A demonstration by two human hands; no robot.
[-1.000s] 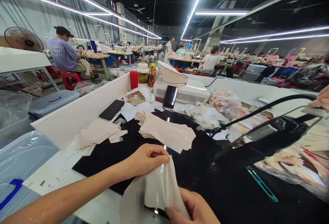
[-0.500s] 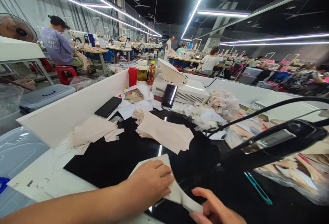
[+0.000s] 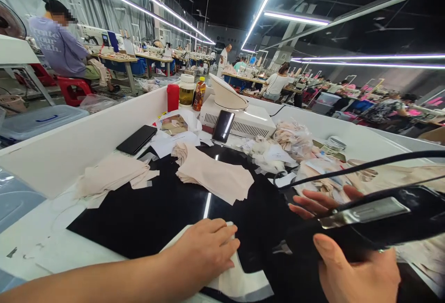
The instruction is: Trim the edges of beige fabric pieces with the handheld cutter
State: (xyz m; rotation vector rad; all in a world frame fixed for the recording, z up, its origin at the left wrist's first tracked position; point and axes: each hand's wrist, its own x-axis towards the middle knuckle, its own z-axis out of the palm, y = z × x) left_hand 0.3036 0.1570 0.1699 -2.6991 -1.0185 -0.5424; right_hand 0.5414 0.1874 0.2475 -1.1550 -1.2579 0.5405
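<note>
My left hand [image 3: 203, 254] presses on a cream fabric piece [image 3: 243, 282] near the front of the black board [image 3: 139, 217], its fingers bent over the piece and its thumb hidden. A paler strip runs along the fabric's lower right edge. At the right, my right hand [image 3: 354, 270] is around a black corded hand tool [image 3: 392, 228] with a metal plate on its side. Thumb and fingers lie on opposite sides of the tool, which hides part of the palm. Beyond my hands lies a stack of beige fabric pieces [image 3: 217, 170].
Another beige stack [image 3: 114, 173] lies left. A black phone [image 3: 137, 139] and an upright phone [image 3: 223, 125] stand toward the back, before a white machine [image 3: 236, 117]. Bagged fabric [image 3: 295, 136] crowds the right. White panels [image 3: 86, 143] edge the table. Several people work beyond.
My right hand has let go of the fabric's end and moved right to the black tool, which sits lower in view. My left hand stays on the fabric. The camera has turned slightly.
</note>
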